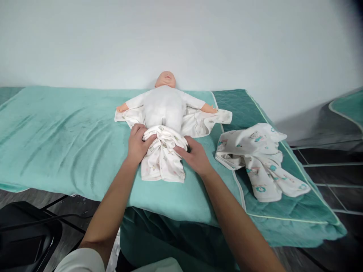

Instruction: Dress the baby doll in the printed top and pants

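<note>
A baby doll (165,104) lies on its back with its head toward the wall, its body and arms white and its hands bare. Printed baby pants (163,166) are bunched at the lower end of its body, and the doll's feet are hidden. At the left of the waistband my left hand (139,143) grips the cloth, thumb on top. My right hand (195,153) pinches the opposite side of the same band. Beneath the doll a printed baby shirt (198,122) is spread open, with its sleeves out to both sides.
A second printed baby garment (255,158) lies crumpled to the right on the bed. The green bed cover (70,151) runs along the white wall (181,41). A black chair (28,234) stands at the lower left, and a metal rack (331,173) is at the right.
</note>
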A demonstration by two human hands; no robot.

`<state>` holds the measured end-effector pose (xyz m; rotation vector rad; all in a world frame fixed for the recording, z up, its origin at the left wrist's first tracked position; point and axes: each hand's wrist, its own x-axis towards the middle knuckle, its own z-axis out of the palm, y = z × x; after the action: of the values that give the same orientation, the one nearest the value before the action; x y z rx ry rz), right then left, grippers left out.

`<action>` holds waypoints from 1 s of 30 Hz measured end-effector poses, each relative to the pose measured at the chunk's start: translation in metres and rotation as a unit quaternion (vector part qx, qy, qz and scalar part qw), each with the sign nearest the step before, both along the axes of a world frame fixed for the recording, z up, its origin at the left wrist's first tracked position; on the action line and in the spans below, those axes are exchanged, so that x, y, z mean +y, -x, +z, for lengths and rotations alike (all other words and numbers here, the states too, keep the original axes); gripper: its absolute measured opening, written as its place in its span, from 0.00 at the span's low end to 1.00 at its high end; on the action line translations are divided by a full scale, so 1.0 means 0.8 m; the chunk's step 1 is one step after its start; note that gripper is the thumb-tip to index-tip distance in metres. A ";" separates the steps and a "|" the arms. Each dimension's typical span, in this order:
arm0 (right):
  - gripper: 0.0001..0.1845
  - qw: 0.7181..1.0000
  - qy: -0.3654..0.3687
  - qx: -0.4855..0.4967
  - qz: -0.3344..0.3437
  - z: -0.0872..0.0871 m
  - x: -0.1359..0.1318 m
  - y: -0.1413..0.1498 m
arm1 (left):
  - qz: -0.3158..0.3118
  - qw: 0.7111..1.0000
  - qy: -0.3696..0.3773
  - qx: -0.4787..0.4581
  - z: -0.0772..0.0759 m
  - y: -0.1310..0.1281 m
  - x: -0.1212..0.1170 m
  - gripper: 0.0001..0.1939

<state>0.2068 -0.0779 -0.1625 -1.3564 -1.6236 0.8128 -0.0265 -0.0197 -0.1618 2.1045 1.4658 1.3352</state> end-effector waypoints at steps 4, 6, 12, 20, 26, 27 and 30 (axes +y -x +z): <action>0.22 0.999 0.000 0.017 -0.030 -0.004 0.010 0.004 | -0.008 1.000 -0.011 -0.009 0.004 0.000 -0.011 0.13; 0.22 0.999 -0.005 0.028 -0.026 -0.006 0.013 0.006 | -0.021 1.000 -0.008 0.000 0.003 0.002 -0.029 0.14; 0.18 0.998 -0.045 0.018 -0.028 -0.005 0.024 0.012 | -0.034 0.999 0.025 0.022 -0.015 0.013 -0.087 0.15; 0.20 1.000 0.007 -0.011 -0.019 -0.002 -0.038 0.021 | -0.025 0.999 0.013 0.020 -0.022 0.012 -0.078 0.15; 0.35 0.996 0.005 -0.048 0.073 0.010 -0.083 0.026 | -0.021 1.000 0.012 0.019 -0.018 0.011 -0.079 0.11; 0.38 0.994 -0.006 -0.076 0.075 0.011 -0.083 0.027 | -0.021 0.999 0.020 0.019 -0.016 0.012 -0.080 0.10; 0.31 0.987 -0.024 -0.150 0.059 0.013 -0.079 0.033 | -0.016 0.998 0.057 0.011 -0.009 0.016 -0.088 0.08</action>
<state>0.1807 -0.1414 -0.1521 -1.4111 -1.9595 0.6538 -0.0392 -0.0902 -0.1688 2.0692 1.4741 1.1913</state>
